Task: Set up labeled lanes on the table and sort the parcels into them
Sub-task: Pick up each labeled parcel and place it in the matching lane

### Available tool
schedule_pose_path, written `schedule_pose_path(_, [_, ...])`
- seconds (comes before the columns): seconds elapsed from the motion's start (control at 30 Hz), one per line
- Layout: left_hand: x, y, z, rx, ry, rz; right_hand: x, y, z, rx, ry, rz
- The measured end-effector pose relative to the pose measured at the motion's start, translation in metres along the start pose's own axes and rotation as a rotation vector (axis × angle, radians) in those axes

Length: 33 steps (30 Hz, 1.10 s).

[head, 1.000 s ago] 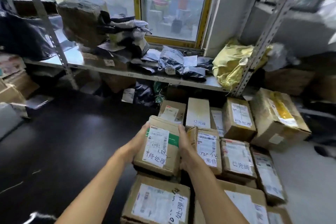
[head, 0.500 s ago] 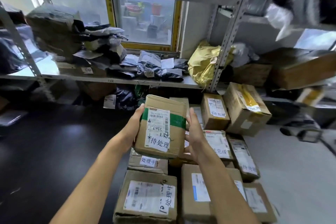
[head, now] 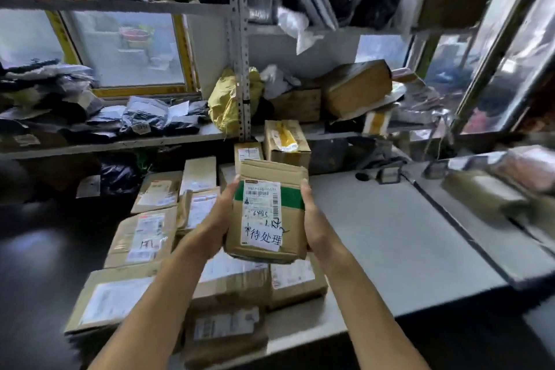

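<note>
- You hold 1 cardboard parcel (head: 267, 213) between both hands, lifted clear of the other boxes and tilted so its labelled face looks up at you.
- Your left hand (head: 214, 221) grips the parcel's left edge, fingers (head: 231, 189) wrapped along that side.
- Your right hand (head: 313, 216) clamps the right edge, fingertips up near the green band (head: 292, 198) that crosses the box.
- A white shipping label (head: 261, 204) with barcodes runs down the parcel's face; below it a white slip (head: 264, 239) carries handwritten characters.
- The parcel hangs above a cluster of cardboard boxes (head: 144, 237) that lie flat and pressed together on the left part of the grey table (head: 390, 237).
- To the right of those boxes the grey table shows bare surface, with a dark seam (head: 459, 228) running diagonally across it.
- Behind the table stands a metal shelf (head: 240, 39) loaded with dark plastic mailers (head: 144, 117), a yellow bag (head: 225, 99) and brown cartons (head: 357, 87).
- Behind the shelf on the left, you have a yellow-framed window (head: 126, 48).
</note>
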<state>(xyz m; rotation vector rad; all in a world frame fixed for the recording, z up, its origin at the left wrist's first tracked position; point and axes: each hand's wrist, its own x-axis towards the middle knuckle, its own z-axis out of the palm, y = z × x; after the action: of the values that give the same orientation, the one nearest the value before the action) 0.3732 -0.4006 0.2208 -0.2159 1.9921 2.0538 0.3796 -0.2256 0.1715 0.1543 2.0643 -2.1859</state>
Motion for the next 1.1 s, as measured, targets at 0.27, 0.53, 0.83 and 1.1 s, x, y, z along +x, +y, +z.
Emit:
schedule_pose_path(0.27, [-0.019, -0.036, 0.168, 0.035, -0.254, -0.127, -0.063, 0.019, -0.163, 0.023, 0.248, 0.009])
schedule_pose_path(0.53, [-0.003, -0.062, 0.281, 0.245, -0.367, -0.222, -0.096, 0.037, -0.279, 0.083, 0.342, 0.021])
schedule_pose_path(0.83, [0.091, -0.080, 0.398, 0.356, -0.526, -0.273, -0.046, 0.051, -0.401, 0.055, 0.440, 0.098])
schedule_pose_path(1.1, [0.195, -0.086, 0.466, 0.228, -0.470, -0.419, 0.065, 0.035, -0.486, -0.052, 0.415, 0.218])
